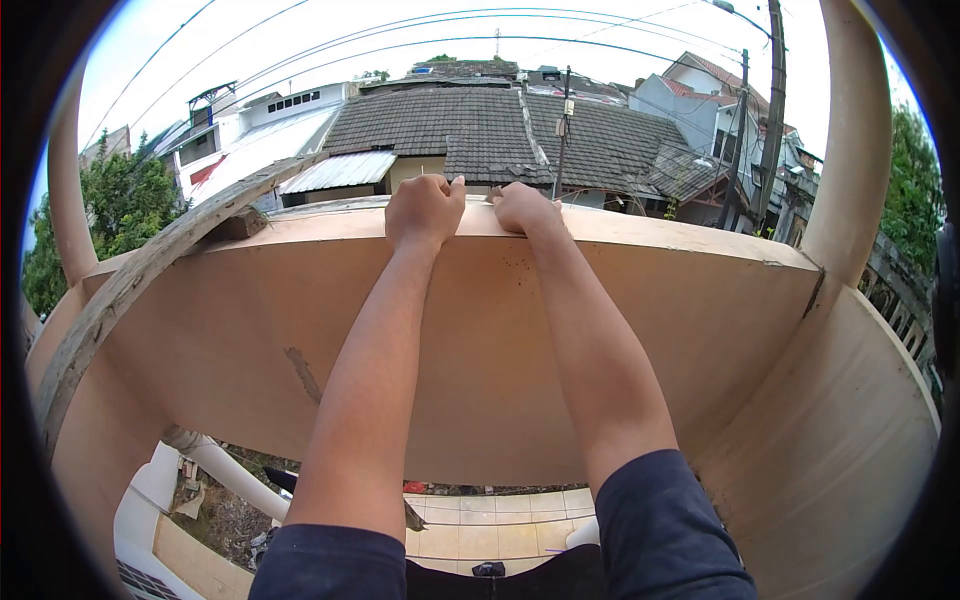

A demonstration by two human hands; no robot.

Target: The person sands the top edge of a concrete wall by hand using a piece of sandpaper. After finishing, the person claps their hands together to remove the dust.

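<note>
Both arms stretch forward to the top of a peach-coloured wall (660, 238). My left hand (425, 208) is closed in a fist at the wall's top edge, its thumb side turned toward the other hand; a thin light tip shows just above it. Close by on the right, my right hand (525, 208) is closed too, resting at the same edge, with a small greyish bit showing by its fingers. What either hand holds is hidden or too small to name. A narrow gap lies between the two hands.
A weathered wooden plank (150, 262) slants over the wall at left, beside a brown block (238, 224). Round columns (850, 140) stand at both sides. Tiled floor (480, 525) and a white pipe (235, 473) lie below. Roofs, poles and wires are beyond.
</note>
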